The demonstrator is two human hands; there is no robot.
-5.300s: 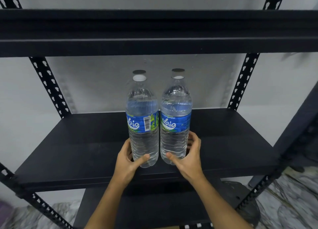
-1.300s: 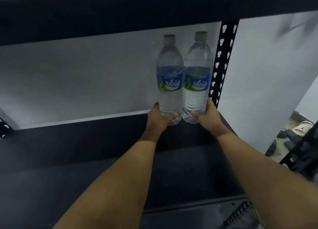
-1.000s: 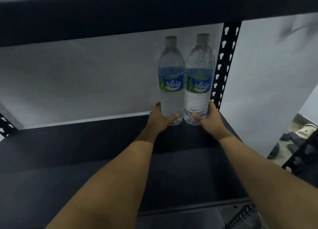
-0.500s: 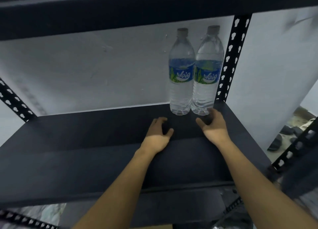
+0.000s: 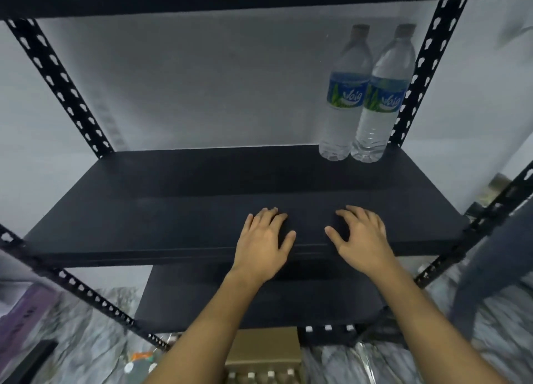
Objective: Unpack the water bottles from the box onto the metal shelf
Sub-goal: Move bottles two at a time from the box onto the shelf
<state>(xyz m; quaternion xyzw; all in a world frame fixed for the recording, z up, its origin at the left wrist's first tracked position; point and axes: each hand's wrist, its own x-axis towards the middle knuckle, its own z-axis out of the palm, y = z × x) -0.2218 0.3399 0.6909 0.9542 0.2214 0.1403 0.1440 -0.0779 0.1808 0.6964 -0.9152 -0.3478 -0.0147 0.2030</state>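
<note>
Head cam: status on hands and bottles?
Both open: left hand, right hand, no grip, over shelf front. Two bottles upright, side by side, back right corner. Nothing blocking.

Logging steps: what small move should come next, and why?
Probably lower the left hand and right hand toward the box below: both are open and empty, two bottles already stand at the shelf's back right, and caps show in the box.

- At the metal shelf's (image 5: 173, 210) back right corner, the left bottle (image 5: 344, 95) and right bottle (image 5: 380, 101) stood upright, touching.
- Over its front edge, the left grip (image 5: 264, 245) and right grip (image 5: 362, 239) were empty, fingers loosely spread.
- Below it sat the box (image 5: 265, 346).
</note>
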